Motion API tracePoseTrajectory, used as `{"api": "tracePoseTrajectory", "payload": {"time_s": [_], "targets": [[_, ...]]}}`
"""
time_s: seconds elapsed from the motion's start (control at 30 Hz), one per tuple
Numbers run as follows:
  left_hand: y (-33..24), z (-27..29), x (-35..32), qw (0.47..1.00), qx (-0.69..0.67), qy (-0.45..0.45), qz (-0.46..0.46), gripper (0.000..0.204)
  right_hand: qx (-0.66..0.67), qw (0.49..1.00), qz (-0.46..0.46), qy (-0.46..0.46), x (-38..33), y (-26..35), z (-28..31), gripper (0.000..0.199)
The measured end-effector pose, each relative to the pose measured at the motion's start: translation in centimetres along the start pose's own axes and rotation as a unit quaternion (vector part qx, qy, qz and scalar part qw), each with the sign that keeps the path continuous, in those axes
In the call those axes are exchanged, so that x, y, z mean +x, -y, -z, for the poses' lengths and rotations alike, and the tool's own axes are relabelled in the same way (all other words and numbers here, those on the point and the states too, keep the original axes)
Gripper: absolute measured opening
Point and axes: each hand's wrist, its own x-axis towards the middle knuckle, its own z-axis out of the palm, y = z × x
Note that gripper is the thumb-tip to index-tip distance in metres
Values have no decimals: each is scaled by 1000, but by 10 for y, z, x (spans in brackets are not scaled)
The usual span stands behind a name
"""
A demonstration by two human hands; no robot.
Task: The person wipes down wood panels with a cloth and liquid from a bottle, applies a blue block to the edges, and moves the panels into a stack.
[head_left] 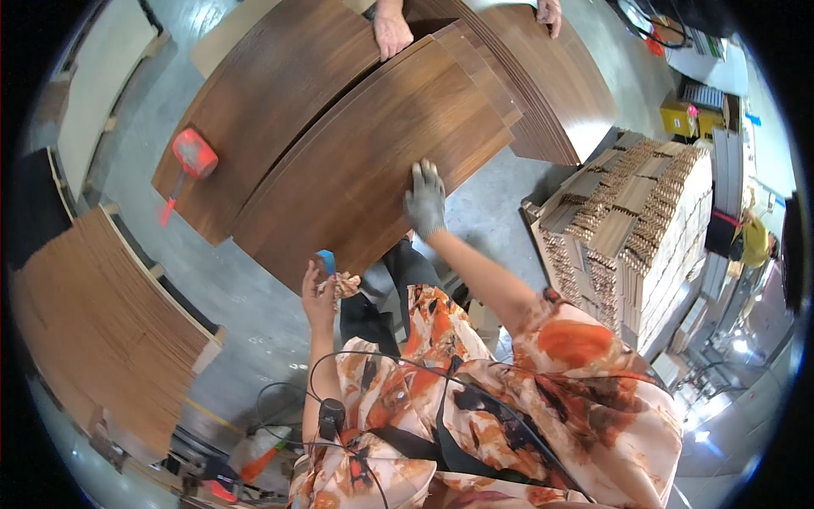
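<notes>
A dark brown wood-grain board (356,157) lies in front of me on top of others. My right hand (426,199), in a grey glove, rests flat near its near right edge, fingers stretched out. My left hand (318,290) is bare and raised beside the board's near left corner. Its fingers are closed around a crumpled tan and white rag (346,286). A small blue piece (326,261) shows at the fingertips; what kind of thing it is I cannot make out.
A red-headed mallet (195,154) lies on the neighbouring brown board (263,93). A co-worker's hand (393,36) touches the boards' far edge, another hand (549,15) further right. Stacked panels (110,322) stand left, a pile of bundled strips (627,225) right.
</notes>
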Motion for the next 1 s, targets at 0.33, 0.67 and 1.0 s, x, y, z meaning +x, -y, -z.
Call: {"api": "tracePoseTrajectory", "payload": {"time_s": [0.33,0.67,1.0], "targets": [[-33,-24,11,992,74,94,-24,40,49,968,-174,173,-146,-59,42,57],[-87,-73,12,977,100,181,-44,39,46,942,-298,150,-170,-126,48,50],[-95,-74,11,975,112,177,-79,37,52,923,-312,218,-185,-126,52,46]]}}
